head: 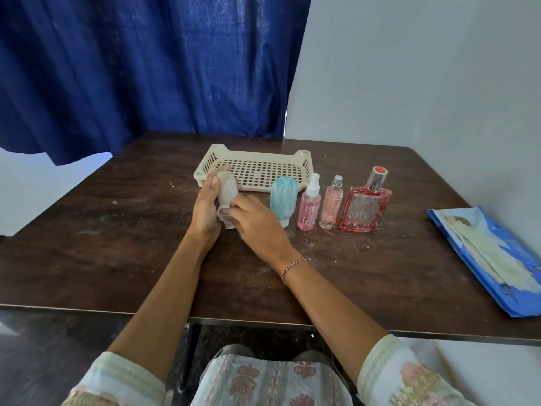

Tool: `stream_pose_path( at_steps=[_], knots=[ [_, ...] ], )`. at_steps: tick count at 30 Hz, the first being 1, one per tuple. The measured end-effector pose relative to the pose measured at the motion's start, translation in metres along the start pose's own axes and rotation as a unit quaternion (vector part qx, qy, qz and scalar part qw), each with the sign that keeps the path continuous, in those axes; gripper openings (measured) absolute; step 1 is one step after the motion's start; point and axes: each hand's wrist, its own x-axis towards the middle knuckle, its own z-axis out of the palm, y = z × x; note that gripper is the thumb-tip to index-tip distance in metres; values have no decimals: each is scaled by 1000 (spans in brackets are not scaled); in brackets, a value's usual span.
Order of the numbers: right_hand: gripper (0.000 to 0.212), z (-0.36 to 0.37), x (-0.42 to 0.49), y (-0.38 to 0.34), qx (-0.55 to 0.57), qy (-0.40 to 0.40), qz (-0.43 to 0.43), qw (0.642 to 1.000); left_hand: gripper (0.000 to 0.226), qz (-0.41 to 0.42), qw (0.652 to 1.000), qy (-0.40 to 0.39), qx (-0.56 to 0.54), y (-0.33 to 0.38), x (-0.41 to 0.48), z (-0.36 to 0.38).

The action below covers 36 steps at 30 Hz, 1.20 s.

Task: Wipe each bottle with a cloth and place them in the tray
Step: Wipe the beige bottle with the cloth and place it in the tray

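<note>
The beige bottle stands upright, cap down, near the middle of the table, just in front of the near left corner of the tray. The left hand wraps its fingers round the bottle's body, thumb up near the top. The right hand has its fingertips curled against the bottle's lower end by the cap; whether a cloth lies under them cannot be told. To the right stand, in a row, a teal bottle, a pink spray bottle, a slim pink bottle and a red square bottle. A blue packet lies at the table's right edge.
</note>
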Motion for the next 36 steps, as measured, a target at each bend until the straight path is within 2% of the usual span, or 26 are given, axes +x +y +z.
stream_pose_path(
  at_steps=[5, 10, 15, 19, 27, 32, 36],
  knots=[
    [15, -6, 3, 7, 38, 49, 70, 996, 35, 2, 1000, -24, 0, 1, -2, 6],
    [12, -1, 2, 4, 14, 1, 8, 1000, 38, 4, 999, -33, 14, 3, -3, 5],
    [23, -7, 4, 7, -16, 25, 17, 999, 36, 5, 999, -42, 31, 5, -5, 7],
    [21, -5, 2, 6, -42, 8, -41, 998, 38, 13, 997, -50, 59, 6, -6, 8],
    [21, -11, 5, 5, -33, 56, -7, 998, 44, 20, 997, -62, 47, 6, -7, 7],
    [17, -10, 3, 1, -27, 27, -55, 998, 40, 36, 993, -69, 84, 6, -8, 6],
    [15, -14, 4, 5, -20, 47, -30, 998, 43, 29, 995, -70, 66, 6, -8, 6]
  ],
)
